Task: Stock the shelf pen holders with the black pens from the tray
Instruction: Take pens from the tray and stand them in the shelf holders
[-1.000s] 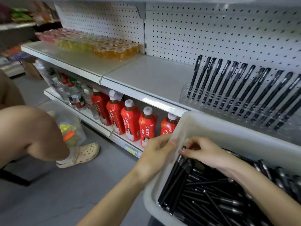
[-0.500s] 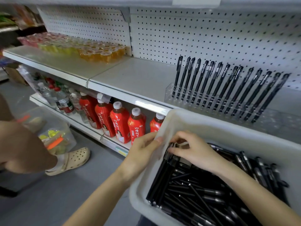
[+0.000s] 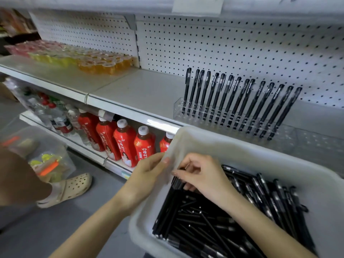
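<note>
1. A pile of black pens (image 3: 214,220) lies in the white tray (image 3: 242,146) right in front of me.
2. My right hand (image 3: 201,174) is in the tray's far left corner. Its grip is narrow, with fingers curled round the tops of a few pens.
3. My left hand (image 3: 149,175) holds that corner from outside, with its thumb on the rim.
4. Red juice bottles (image 3: 124,142) stand on the low shelf, left of the tray.
5. Behind the tray, a clear pen holder (image 3: 178,110) sits on the shelf (image 3: 139,90). A row of pens (image 3: 242,103) stands in it, leaning right.
6. Far left, jelly cups (image 3: 104,64) sit by the back wall.
</note>
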Demonstrator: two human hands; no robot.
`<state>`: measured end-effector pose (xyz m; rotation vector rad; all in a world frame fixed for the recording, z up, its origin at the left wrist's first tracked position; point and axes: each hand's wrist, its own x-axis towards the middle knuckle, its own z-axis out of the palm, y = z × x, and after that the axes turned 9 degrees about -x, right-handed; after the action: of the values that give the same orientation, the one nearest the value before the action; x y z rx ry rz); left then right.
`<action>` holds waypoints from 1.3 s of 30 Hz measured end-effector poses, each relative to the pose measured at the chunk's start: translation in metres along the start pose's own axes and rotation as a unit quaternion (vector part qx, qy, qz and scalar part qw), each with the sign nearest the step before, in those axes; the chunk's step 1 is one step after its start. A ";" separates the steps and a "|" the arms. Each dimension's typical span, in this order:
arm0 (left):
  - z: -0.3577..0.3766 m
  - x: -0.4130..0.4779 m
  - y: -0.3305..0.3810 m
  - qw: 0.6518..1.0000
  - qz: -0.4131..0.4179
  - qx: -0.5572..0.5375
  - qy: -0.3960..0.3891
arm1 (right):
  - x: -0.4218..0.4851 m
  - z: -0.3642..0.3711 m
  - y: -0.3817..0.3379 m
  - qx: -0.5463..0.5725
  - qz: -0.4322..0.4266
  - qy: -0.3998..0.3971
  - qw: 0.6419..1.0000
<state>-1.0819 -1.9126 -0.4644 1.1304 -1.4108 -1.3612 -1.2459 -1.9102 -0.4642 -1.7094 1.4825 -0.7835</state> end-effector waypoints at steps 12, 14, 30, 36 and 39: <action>0.001 0.040 0.066 0.979 0.079 0.025 0.185 | -0.010 -0.008 0.002 0.064 0.063 -0.057 0.994; 0.007 0.051 0.081 0.968 0.150 0.070 0.191 | -0.012 -0.020 0.000 0.075 0.070 -0.051 0.993; 0.135 0.092 0.053 0.777 0.411 0.471 -0.076 | -0.030 -0.258 -0.004 0.009 -0.048 0.351 0.935; 0.145 0.108 0.036 0.771 0.381 0.501 -0.094 | -0.013 -0.260 0.014 -0.061 -0.074 0.376 0.922; 0.144 0.109 0.033 0.759 0.382 0.519 -0.088 | -0.007 -0.265 0.018 -0.081 -0.051 0.356 0.930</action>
<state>-1.2482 -1.9854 -0.4391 0.8213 -2.5134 0.0057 -1.4759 -1.9404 -0.3342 -1.7157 1.9802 -1.4851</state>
